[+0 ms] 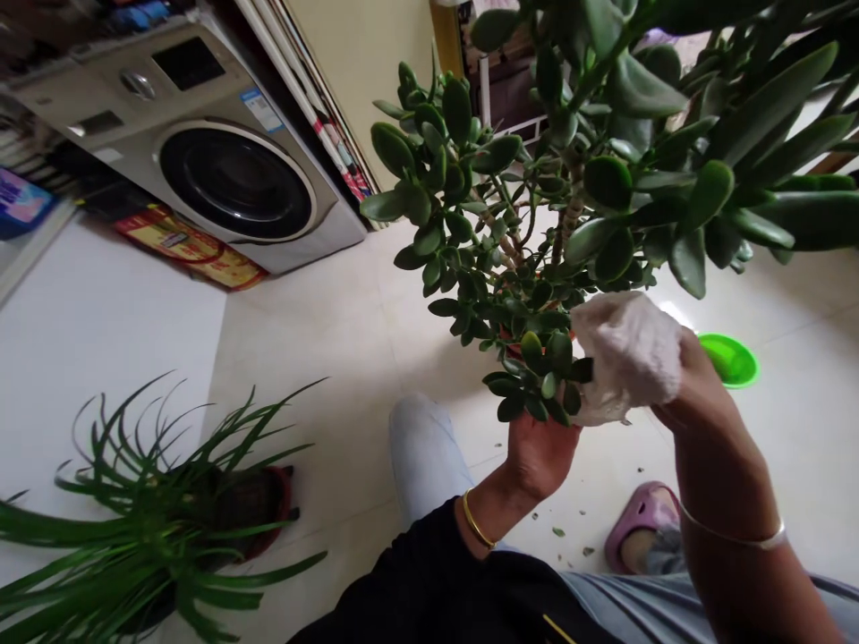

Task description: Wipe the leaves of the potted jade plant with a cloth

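Note:
A large jade plant [463,215] with thick, glossy green leaves fills the upper right of the head view. Its pot is mostly hidden; only bits of a reddish rim show through the foliage. My left hand [542,452] reaches in under the lowest leaves, and its fingers are hidden behind them. A crumpled white cloth [624,358] is bunched in my right hand [685,380], right beside the lower leaves. The cloth covers most of those fingers.
Small leaf scraps [558,532] lie on the pale tiled floor [322,349]. A green basin [735,360] sits to the right, and a long-leaved potted plant [161,519] at lower left. A washing machine [234,179] stands behind, with a red-yellow bag [191,246] against it.

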The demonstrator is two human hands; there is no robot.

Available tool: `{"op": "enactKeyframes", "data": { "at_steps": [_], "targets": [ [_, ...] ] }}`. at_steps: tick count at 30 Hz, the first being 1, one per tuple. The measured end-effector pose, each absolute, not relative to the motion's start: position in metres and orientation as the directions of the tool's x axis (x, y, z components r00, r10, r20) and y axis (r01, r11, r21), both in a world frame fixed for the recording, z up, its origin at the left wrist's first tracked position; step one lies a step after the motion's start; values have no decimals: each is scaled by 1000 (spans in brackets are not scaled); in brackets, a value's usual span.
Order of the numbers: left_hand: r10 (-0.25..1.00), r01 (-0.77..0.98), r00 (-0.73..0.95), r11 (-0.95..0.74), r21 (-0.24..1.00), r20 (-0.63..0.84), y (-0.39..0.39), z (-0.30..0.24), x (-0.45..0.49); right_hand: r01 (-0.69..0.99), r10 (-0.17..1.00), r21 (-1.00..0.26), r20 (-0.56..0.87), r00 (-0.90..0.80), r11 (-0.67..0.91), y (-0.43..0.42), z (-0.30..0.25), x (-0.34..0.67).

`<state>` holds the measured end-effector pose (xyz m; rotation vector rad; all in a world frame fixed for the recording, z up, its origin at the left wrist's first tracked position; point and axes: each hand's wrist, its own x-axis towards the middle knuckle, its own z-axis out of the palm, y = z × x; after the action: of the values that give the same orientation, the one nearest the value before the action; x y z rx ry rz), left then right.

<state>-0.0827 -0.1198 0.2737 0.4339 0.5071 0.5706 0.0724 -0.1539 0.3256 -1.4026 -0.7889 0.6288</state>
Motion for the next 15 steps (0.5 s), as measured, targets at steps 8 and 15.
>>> {"op": "enactKeyframes", "data": {
  "at_steps": [8, 15],
  "targets": [
    [619, -424, 703, 760, 493, -350, -115, 270, -77, 63, 928, -997, -19, 372, -46, -150, 357, 65],
    [642, -440, 715, 722, 534, -278, -115, 265, -80, 13, 975, -996, -84, 208, -88, -135, 357, 78]
  ]
}}
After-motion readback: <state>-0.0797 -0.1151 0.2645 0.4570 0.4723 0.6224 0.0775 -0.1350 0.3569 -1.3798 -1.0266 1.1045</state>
